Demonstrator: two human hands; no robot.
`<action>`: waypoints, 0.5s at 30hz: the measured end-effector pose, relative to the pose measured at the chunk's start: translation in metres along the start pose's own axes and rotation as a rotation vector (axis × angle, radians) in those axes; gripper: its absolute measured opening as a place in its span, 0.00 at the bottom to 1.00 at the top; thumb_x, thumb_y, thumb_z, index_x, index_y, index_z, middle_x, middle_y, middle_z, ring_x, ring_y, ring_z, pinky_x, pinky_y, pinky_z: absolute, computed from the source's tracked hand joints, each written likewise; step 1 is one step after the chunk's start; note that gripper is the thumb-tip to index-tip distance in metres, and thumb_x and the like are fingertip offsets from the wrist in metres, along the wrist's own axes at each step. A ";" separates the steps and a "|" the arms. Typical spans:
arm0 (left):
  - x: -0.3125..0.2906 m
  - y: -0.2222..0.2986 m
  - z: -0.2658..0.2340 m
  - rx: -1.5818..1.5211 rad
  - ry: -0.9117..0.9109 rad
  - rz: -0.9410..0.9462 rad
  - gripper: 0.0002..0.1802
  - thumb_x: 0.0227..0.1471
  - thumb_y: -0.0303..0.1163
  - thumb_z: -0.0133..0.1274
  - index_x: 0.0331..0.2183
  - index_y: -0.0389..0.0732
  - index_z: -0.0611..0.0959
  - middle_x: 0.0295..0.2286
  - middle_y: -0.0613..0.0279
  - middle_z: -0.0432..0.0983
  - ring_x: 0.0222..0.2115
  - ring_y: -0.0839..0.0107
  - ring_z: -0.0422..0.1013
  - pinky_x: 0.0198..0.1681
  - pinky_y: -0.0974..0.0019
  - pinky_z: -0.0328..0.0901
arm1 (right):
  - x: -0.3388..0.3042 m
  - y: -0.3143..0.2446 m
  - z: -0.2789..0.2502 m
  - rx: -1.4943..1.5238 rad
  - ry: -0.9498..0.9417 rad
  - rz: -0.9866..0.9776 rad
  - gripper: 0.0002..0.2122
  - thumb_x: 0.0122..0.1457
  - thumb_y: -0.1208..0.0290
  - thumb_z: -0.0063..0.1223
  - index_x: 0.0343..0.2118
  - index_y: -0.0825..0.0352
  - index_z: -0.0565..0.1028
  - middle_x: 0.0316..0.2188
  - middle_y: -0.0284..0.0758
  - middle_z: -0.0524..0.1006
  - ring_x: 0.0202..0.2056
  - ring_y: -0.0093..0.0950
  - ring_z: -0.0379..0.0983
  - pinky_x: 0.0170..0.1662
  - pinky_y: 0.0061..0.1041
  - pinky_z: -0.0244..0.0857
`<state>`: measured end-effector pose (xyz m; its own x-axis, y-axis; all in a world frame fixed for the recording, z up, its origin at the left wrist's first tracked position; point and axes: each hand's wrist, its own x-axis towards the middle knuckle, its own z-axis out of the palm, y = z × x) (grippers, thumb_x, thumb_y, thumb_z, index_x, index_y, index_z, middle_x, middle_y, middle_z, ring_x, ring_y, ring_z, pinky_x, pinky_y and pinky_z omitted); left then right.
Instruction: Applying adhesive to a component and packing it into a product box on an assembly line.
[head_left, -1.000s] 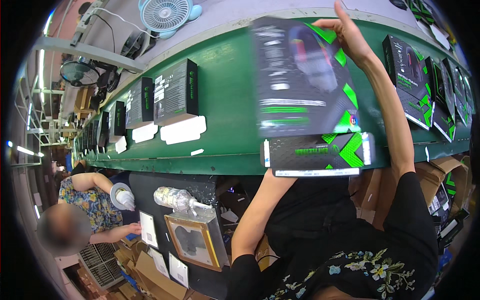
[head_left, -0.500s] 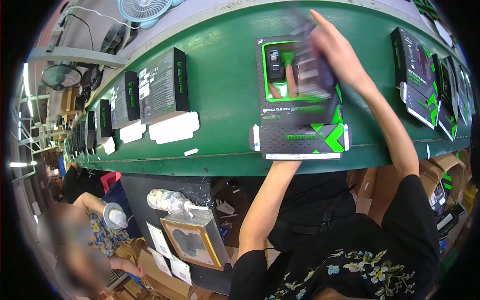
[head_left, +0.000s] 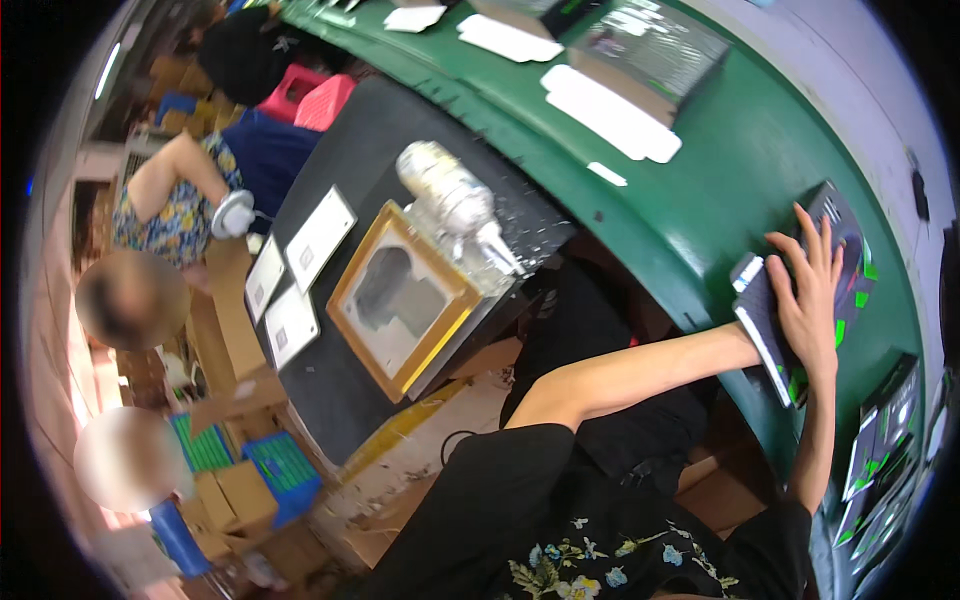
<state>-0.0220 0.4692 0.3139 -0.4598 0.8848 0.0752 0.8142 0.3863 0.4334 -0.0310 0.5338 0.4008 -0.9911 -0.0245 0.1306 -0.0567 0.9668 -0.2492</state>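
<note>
A black gaming mouse box (head_left: pixel 757 305) with green marks lies tilted on the green bench, its printed flap toward me. My right hand (head_left: pixel 812 295) rests on top of it, fingers spread flat across the surface. From the near side my left forearm reaches to the box. The left hand's fingers are hidden by the box and its flap, so what they hold cannot be seen.
On the green bench (head_left: pixel 700 210) stand more dark boxes (head_left: pixel 650 50) with white flaps, and several black and green boxes (head_left: pixel 880 425) at right. A black side table bears a paint-smeared bottle (head_left: pixel 445 185), a wood-framed screen (head_left: pixel 395 300) and white cards (head_left: pixel 320 235). Co-workers are at left.
The view has swung left, so the bench slants and the box sits farther right. My right hand has come down onto the box; the dark blurred thing it carried is no longer distinguishable.
</note>
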 end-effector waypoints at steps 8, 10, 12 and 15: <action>-0.234 -0.053 -0.215 -0.779 -0.179 0.061 0.17 0.59 0.41 0.52 0.45 0.41 0.81 0.43 0.52 0.79 0.43 0.58 0.75 0.47 0.61 0.70 | -0.029 0.094 -0.030 0.020 -0.064 0.100 0.12 0.66 0.65 0.47 0.46 0.66 0.75 0.63 0.40 0.62 0.66 0.41 0.52 0.67 0.37 0.44; -0.279 -0.110 -0.248 -0.480 0.308 -0.267 0.13 0.59 0.29 0.49 0.44 0.38 0.82 0.39 0.53 0.80 0.38 0.58 0.76 0.45 0.62 0.69 | -0.045 0.150 -0.058 -0.004 -0.161 0.204 0.13 0.65 0.64 0.49 0.47 0.67 0.76 0.60 0.41 0.66 0.63 0.41 0.58 0.64 0.34 0.50; -0.335 -0.193 -0.279 0.153 0.450 -0.456 0.17 0.55 0.20 0.47 0.46 0.37 0.80 0.42 0.53 0.77 0.44 0.54 0.73 0.49 0.60 0.66 | -0.041 0.171 -0.086 -0.117 -0.237 0.325 0.14 0.65 0.64 0.49 0.47 0.66 0.75 0.56 0.42 0.70 0.59 0.40 0.64 0.62 0.34 0.54; -0.444 -0.282 -0.309 0.700 0.074 -0.667 0.21 0.45 0.19 0.53 0.43 0.47 0.82 0.52 0.55 0.71 0.60 0.56 0.60 0.61 0.48 0.55 | 0.010 0.109 -0.077 -0.321 -0.087 0.154 0.16 0.64 0.64 0.50 0.51 0.67 0.74 0.52 0.44 0.73 0.55 0.39 0.68 0.59 0.33 0.58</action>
<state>-0.1569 -0.1132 0.4354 -0.9055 0.4179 0.0741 0.3933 0.8918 -0.2239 -0.0380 0.6588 0.4487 -0.9925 0.1190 0.0297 0.1205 0.9911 0.0564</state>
